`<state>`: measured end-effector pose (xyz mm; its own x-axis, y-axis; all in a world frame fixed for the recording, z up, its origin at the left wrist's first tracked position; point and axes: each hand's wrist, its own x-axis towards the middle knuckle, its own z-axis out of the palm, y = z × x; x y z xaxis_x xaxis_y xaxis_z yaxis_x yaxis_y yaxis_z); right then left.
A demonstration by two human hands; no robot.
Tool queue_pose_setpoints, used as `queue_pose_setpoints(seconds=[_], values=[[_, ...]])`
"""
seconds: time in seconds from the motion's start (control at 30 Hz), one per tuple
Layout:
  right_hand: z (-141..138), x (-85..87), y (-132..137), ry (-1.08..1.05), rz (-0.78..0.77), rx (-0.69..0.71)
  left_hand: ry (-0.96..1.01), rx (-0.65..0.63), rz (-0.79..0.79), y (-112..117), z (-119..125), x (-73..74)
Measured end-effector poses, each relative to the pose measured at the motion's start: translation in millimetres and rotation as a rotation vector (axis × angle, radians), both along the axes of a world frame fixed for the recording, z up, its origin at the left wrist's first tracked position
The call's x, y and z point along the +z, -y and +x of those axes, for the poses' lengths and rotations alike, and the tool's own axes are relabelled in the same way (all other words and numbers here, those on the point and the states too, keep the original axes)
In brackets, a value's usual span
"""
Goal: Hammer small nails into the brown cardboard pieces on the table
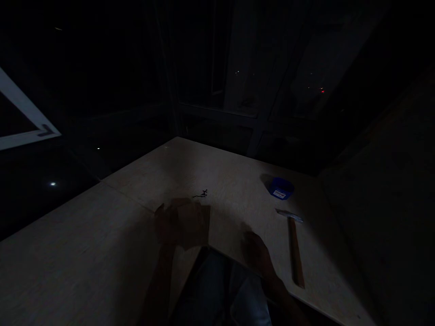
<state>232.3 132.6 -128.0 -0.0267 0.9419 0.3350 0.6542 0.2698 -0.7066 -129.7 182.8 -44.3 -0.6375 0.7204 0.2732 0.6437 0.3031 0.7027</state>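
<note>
The light is very dim. My left hand [167, 227] is closed at the left edge of some flat brown pieces [192, 219], which look like thin wood or cardboard and overlap near the table's front corner. Just beyond them lies a small cluster of thin dark bits [203, 194], perhaps nails. My right hand [255, 250] rests at the table edge with its fingers curled in; whatever they may hold is hidden in shadow. To its right lies a hammer [295, 246] with a wooden handle and a metal head pointing away from me.
A blue plastic tub [281, 188] with a white label stands behind the hammer. The pale tabletop [224, 167] runs back to a corner by dark windows [217, 122]. A white frame [29, 111] juts in at the left. My legs [220, 290] are below the front edge.
</note>
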Motion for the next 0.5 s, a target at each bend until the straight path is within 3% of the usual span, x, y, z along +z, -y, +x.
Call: queue_pose_setpoints(seconds=[0.07,0.17,0.3,0.4,0.5], values=[[16.8,2.3,20.6,-0.135,-0.058,0.025,0.014,-0.224,0.077,4.9,39.3,5.4],[31.5,4.8,52.2,-0.206,-0.128,0.005,0.123,-0.385,0.139,22.2,119.8,2.1],[21.3,-6.3,88.8,-0.301,-0.175,-0.027,0.227,-0.931,0.087,61.5,215.2,-21.7],[4.3,-25.2,114.1,-0.364,-0.243,-0.108,0.203,-1.150,-0.028,91.7,245.3,-43.8],[-5.8,-44.3,136.6,-0.404,-0.344,-0.167,0.173,-1.172,-0.031,109.6,243.2,-61.6]])
